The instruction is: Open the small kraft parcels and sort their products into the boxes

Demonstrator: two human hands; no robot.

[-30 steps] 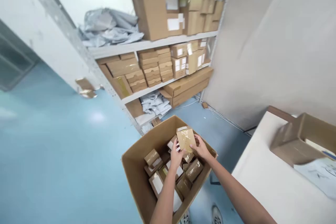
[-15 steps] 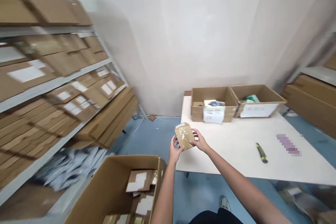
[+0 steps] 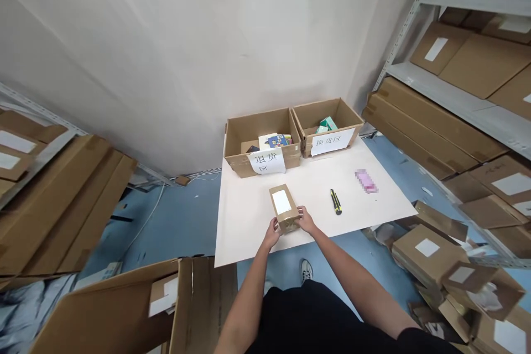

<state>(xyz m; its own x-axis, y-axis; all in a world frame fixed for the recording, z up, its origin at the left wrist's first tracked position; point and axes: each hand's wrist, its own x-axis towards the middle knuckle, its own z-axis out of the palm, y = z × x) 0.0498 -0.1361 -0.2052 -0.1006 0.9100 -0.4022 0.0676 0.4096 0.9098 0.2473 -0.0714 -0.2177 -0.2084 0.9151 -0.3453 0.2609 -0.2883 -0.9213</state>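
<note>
Left hand (image 3: 271, 234) and right hand (image 3: 306, 220), grip clamped on box (image 3: 282, 202) near front edge of surface (image 3: 236, 227).

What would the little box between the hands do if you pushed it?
The box would probably slide, not roll, since its sides look flat. It may keep its shape, because it looks like stiff cardboard. The shiny tape on its near end might feel slippery.

Head camera looks forward, down — table (image 3: 312, 181) near, outer edges seemingly warped.
</note>
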